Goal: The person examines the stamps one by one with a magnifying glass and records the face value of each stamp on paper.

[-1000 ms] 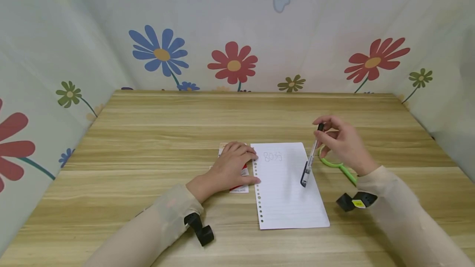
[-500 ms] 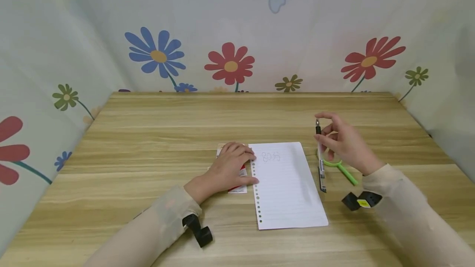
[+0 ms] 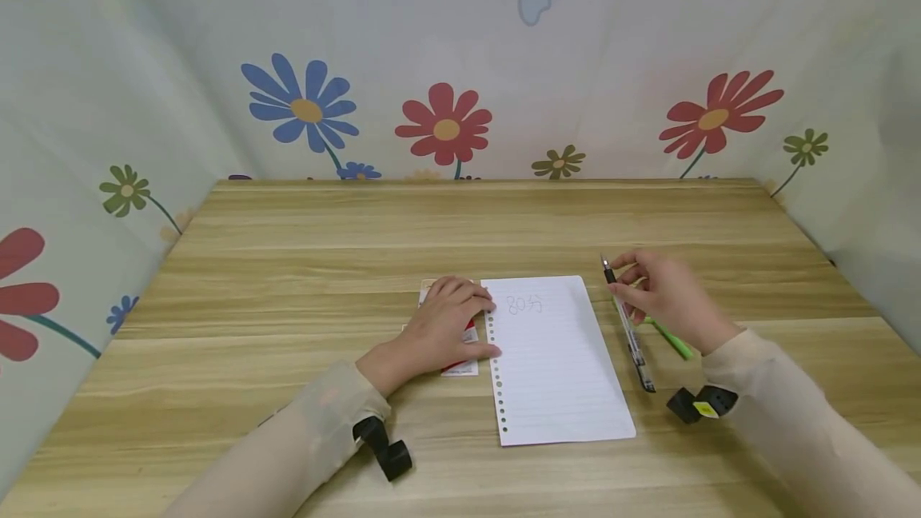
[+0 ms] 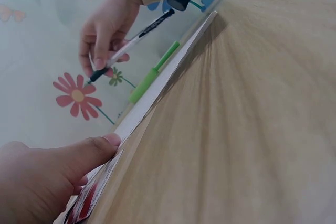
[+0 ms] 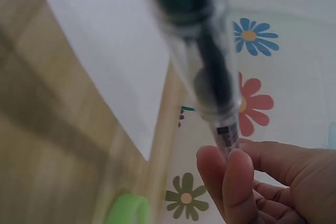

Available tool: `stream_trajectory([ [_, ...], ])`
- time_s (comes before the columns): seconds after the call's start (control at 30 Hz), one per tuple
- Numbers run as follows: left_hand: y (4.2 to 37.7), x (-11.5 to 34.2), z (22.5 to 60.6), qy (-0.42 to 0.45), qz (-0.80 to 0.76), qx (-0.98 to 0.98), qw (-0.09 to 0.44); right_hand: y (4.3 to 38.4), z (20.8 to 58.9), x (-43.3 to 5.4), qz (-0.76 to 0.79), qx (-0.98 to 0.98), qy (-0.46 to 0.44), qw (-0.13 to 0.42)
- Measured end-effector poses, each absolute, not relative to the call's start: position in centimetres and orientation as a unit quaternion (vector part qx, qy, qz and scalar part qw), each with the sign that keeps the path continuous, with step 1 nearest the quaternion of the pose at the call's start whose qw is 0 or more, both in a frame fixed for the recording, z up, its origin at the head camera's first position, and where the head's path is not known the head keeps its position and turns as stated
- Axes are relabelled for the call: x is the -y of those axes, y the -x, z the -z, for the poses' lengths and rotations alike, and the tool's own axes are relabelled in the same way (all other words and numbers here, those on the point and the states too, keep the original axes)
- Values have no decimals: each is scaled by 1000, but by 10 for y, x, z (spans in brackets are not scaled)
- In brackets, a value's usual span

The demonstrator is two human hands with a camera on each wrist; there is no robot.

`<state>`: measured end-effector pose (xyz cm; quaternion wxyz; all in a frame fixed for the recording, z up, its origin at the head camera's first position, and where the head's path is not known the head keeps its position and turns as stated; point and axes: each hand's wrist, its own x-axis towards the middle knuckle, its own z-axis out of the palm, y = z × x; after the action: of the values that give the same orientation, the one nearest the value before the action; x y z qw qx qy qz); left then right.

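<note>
My left hand (image 3: pixel 440 336) lies with relaxed fingers over the punched left edge of a lined sheet of paper (image 3: pixel 557 382) and over printed red-and-white cards (image 3: pixel 462 368), which it partly hides. Handwriting, "80" and a character, stands near the sheet's top. To the right of the sheet, my right hand (image 3: pixel 671 298) pinches a clear gel pen (image 3: pixel 630 338) by its barrel between thumb and fingertips. The pen's bare tip points away from me and its clip end towards me. Seen from the left wrist, the pen (image 4: pixel 139 39) is held raised and slanted.
A green magnifying glass (image 3: pixel 674 340) lies on the wooden table (image 3: pixel 338 246) beneath the right hand, its ring mostly hidden. Behind and at the sides of the table hangs a flower-printed curtain (image 3: pixel 374 38). Black camera mounts (image 3: pixel 392 458) are strapped to both wrists.
My right hand moved the pen from above the sheet to its right side, turning its tip up and away, then lowered it over the magnifying glass. The left hand stayed put.
</note>
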<state>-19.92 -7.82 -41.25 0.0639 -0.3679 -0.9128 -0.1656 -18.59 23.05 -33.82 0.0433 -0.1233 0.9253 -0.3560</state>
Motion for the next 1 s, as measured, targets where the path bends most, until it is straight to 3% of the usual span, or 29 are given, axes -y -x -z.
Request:
stream_trajectory([
  [0.3,200,79,412,367,170,912,64,182,354,-229,336,-930,129,80],
  [1.0,199,79,411,369,171,911,63,183,366,-226,248,-952,146,99],
])
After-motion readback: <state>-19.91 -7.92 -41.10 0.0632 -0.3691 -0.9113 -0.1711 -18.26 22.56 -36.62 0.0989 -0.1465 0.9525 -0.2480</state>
